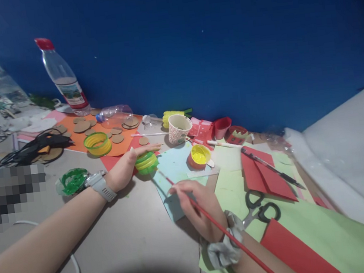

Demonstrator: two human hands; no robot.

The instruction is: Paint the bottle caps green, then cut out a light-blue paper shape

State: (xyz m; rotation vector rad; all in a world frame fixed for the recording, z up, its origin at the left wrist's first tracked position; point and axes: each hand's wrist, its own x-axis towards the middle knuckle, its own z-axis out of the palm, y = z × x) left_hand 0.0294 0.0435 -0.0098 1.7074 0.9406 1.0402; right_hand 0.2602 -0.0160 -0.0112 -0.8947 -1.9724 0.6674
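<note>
My left hand [124, 167], with a watch at the wrist, steadies a green-and-yellow striped round piece [146, 163], its fingers stretched across the top. In my right hand [199, 204] is a long red paintbrush [218, 225], gripped like a pen. The brush tip points at the striped piece, close to its right side; whether they touch I cannot tell. Beneath the brush lies light blue paper [172, 164]. A small pot of yellow paint [200, 155] stands to the right. Left of my left wrist sits a dish of green paint [73, 181].
Behind my hands stand a patterned paper cup [180, 129] and a yellow ring [98, 144]. Black-handled scissors [259, 208] rest on green paper [327, 234] beside red card [265, 173]. Several cardboard discs [82, 127], a tall bottle [68, 88] and black cables [35, 146] occupy the left.
</note>
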